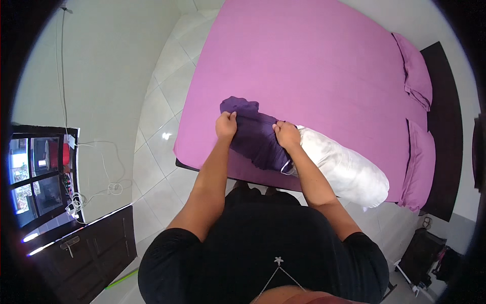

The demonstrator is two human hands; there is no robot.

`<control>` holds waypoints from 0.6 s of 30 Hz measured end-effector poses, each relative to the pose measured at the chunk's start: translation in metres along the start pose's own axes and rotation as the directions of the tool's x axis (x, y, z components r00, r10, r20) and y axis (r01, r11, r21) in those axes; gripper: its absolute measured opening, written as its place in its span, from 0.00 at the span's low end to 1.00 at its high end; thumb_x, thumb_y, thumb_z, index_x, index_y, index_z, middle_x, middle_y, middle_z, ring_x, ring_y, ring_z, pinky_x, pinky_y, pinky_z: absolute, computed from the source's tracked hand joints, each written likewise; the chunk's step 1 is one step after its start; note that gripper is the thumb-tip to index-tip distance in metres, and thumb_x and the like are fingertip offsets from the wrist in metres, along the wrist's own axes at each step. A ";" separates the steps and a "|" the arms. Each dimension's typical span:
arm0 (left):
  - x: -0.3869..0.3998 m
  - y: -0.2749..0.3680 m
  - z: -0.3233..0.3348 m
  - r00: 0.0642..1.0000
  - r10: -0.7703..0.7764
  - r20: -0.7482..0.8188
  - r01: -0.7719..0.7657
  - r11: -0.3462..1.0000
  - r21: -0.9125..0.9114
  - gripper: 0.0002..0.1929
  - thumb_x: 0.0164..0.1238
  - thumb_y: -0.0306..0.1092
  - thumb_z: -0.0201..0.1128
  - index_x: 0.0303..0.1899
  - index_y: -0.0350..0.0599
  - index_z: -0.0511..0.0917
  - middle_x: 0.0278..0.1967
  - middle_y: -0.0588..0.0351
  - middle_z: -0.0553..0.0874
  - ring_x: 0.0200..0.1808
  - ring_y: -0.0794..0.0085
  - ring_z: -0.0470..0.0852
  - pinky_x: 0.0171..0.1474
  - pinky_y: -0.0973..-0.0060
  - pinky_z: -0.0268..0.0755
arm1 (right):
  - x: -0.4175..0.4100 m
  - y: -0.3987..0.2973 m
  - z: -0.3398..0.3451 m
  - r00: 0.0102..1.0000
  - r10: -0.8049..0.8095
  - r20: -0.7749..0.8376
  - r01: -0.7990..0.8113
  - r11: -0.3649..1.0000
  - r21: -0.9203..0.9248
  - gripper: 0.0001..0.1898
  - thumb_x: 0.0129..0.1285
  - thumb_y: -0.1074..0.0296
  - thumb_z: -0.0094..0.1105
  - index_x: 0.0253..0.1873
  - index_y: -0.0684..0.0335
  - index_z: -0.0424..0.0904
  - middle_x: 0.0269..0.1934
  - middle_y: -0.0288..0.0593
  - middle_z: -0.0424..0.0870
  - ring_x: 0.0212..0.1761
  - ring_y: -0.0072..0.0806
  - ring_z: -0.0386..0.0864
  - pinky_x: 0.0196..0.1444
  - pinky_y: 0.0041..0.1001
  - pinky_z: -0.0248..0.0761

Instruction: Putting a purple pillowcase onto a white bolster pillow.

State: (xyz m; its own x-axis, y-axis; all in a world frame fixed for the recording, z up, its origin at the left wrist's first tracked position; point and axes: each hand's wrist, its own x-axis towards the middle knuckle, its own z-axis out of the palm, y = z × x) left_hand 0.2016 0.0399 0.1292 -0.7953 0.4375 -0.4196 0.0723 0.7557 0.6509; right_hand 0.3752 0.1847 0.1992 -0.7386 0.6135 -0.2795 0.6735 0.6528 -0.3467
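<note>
A white bolster (343, 165) lies along the near side of the bed, its left end inside a dark purple fabric cover (252, 142). My left hand (226, 125) grips the upper left part of the cover, thumb and fingers pinching the cloth. Close to the cover's mouth, my right hand (286, 133) holds its upper edge near the white bolster. Loose purple cloth bunches up beyond my left hand. A white strip shows at the lower edge of the opening. How far the bolster reaches into the cover is hidden.
The bed has a pink-purple fitted sheet (303, 60), two matching pillows (414, 72) and a dark headboard (444, 133). Pale floor tiles (167, 121) run along the left. A dark door (87, 250), a window (38, 178) and white cables (78, 201) are at lower left.
</note>
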 end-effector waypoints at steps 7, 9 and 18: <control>-0.048 0.015 0.007 0.656 0.350 -0.669 -0.512 0.857 -0.053 0.08 0.59 0.34 0.66 0.39 0.49 0.80 0.46 0.59 0.80 0.55 0.57 0.74 0.57 0.56 0.64 | -0.002 0.008 -0.005 0.998 0.064 -0.001 -0.064 0.998 -0.013 0.15 0.64 0.57 0.51 0.41 0.61 0.82 0.42 0.54 0.82 0.48 0.48 0.80 0.52 0.44 0.73; -0.052 0.041 -0.010 0.640 0.556 -0.531 -0.623 0.780 0.066 0.08 0.59 0.34 0.65 0.40 0.47 0.80 0.44 0.58 0.81 0.52 0.57 0.75 0.56 0.58 0.64 | -0.006 0.010 -0.006 0.997 0.080 0.016 -0.079 0.996 -0.031 0.14 0.61 0.57 0.54 0.40 0.60 0.82 0.42 0.53 0.82 0.49 0.47 0.80 0.51 0.44 0.73; -0.051 0.058 0.041 0.590 0.800 0.108 -0.806 0.575 0.138 0.12 0.61 0.40 0.63 0.44 0.48 0.82 0.45 0.56 0.83 0.54 0.61 0.78 0.55 0.58 0.68 | -0.021 0.017 -0.001 0.994 -0.062 -0.089 0.056 0.996 -0.066 0.14 0.53 0.54 0.63 0.38 0.58 0.79 0.41 0.48 0.80 0.49 0.46 0.77 0.48 0.42 0.72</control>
State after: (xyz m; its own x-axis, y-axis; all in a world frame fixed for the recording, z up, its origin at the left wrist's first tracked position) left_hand 0.2715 0.0812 0.1623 -0.3459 0.9156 0.2049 0.7658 0.1493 0.6255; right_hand 0.4023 0.1838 0.2002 -0.7734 0.6088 -0.1764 0.6313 0.7145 -0.3016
